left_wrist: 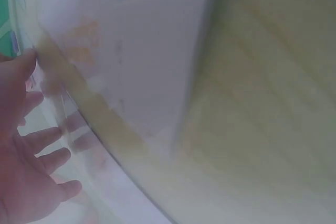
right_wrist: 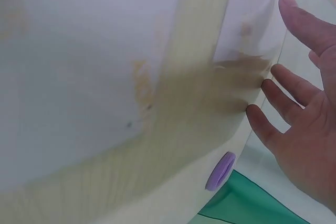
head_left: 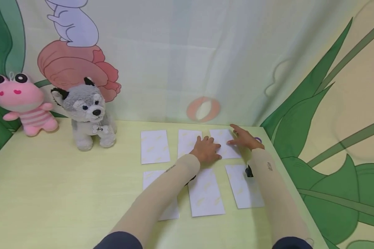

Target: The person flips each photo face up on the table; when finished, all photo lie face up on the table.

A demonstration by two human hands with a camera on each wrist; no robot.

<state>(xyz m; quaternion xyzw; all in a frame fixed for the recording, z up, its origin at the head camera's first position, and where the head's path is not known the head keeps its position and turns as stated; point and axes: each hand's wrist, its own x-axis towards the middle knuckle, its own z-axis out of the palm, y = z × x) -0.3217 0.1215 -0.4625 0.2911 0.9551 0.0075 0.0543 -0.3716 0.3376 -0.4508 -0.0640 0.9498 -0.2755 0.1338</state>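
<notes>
White paper sheets with faint yellow marks lie in two rows of three on the pale yellow table. My left hand (head_left: 205,149), fingers spread, is over the gap between the back middle sheet (head_left: 186,139) and the back right sheet (head_left: 229,152). At the back right sheet's right side is my right hand (head_left: 245,138), thumb stretched over the paper and fingers extended. Neither hand grips anything. In the right wrist view the fingers (right_wrist: 262,124) are apart and relaxed. My left forearm partly hides the front left sheet (head_left: 152,177); my right forearm overlaps the front right sheet (head_left: 240,188).
A purple ring (right_wrist: 220,171) lies near the table's right edge, just beyond my right hand. Two plush toys, a grey and white dog (head_left: 88,116) and a pink striped frog (head_left: 28,103), are at the back left. A printed curtain (head_left: 162,69) hangs behind the table.
</notes>
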